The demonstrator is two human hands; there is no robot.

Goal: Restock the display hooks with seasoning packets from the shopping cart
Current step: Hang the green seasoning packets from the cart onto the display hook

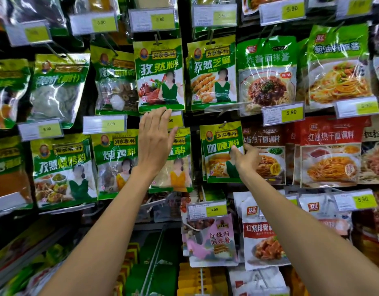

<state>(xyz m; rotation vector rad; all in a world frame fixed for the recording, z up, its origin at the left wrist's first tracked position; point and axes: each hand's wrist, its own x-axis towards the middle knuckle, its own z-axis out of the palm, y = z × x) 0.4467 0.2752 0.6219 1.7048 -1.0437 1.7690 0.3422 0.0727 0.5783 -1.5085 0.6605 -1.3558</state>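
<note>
At the right hand, the fingers pinch the yellow-and-green curry packet by its right edge, thumb on the printed front and the other fingers hidden behind. Just above those fingers the packet's top hole meets its hook; whether it is fully threaded I cannot tell. At least 1 matching packet hangs behind it. The left hand is spread flat, fingers straight and grasping nothing. Their tips touch the lower edge of the cumin packet above and cover part of a price tag. The step in hand looks like seating this 1 packet on its peg. The next move probably calls for sliding it back along the hook until it hangs square, letting go, and then turning to the shopping cart, which is out of view.
</note>
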